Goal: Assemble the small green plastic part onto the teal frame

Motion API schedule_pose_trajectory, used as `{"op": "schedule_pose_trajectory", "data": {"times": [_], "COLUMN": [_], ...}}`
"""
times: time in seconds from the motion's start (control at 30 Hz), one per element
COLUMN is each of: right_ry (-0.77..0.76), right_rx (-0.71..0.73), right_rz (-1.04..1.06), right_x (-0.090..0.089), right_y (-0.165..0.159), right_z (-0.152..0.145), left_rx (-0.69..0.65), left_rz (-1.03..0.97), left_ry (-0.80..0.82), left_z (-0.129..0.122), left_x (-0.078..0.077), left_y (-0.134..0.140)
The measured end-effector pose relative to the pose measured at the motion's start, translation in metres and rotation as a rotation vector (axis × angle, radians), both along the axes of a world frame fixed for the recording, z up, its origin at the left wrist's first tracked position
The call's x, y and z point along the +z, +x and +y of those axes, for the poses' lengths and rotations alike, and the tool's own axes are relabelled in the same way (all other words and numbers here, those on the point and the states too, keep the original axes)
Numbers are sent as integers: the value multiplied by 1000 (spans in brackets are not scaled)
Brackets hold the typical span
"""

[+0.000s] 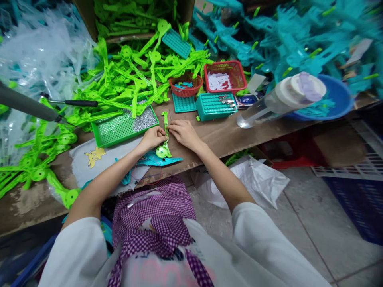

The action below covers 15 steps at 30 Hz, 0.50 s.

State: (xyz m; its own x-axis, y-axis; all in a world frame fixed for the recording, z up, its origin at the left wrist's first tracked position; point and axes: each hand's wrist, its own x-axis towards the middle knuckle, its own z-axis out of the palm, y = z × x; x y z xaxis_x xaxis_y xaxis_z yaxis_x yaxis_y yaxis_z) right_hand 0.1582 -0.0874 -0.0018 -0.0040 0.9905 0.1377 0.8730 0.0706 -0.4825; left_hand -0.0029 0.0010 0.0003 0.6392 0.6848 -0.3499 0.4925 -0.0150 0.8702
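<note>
A bright green plastic part [163,151], long and narrow with a round disc at its near end, lies upright in front of me on the bench. My left hand [154,137] pinches it at the middle from the left side. From the right, my right hand [184,133] has its fingers bent together against the part's edge; its fingertips are partly hidden. Under the disc end sits a turquoise plastic piece [167,161], with thin red and dark wires near it. Just left of my hands is a green perforated tray [110,129] holding many small silvery metal pieces [145,119].
Loose green parts [119,75] heap behind the tray. Red baskets [239,77], a turquoise box [209,111] with metal discs on it, a clear bottle [269,101] and a blue basin [344,95] stand to the right. A screwdriver [80,103] lies left, beneath a grey rod-shaped tool [26,103].
</note>
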Motion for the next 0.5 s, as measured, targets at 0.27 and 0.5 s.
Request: {"op": "schedule_pose_trajectory", "data": {"times": [0.27,0.5], "right_ry": [-11,-60], "right_rx": [58,-20], "right_rz": [-76,11], "right_x": [-7,0], "right_y": [-3,-5], "right_z": [-5,-1], "left_rx": [-85,-264], "left_rz": [-45,-5], "left_ry": [237,456], "left_z": [-2,-5], "left_x": [-5,6], "left_y": [-9,-14]}}
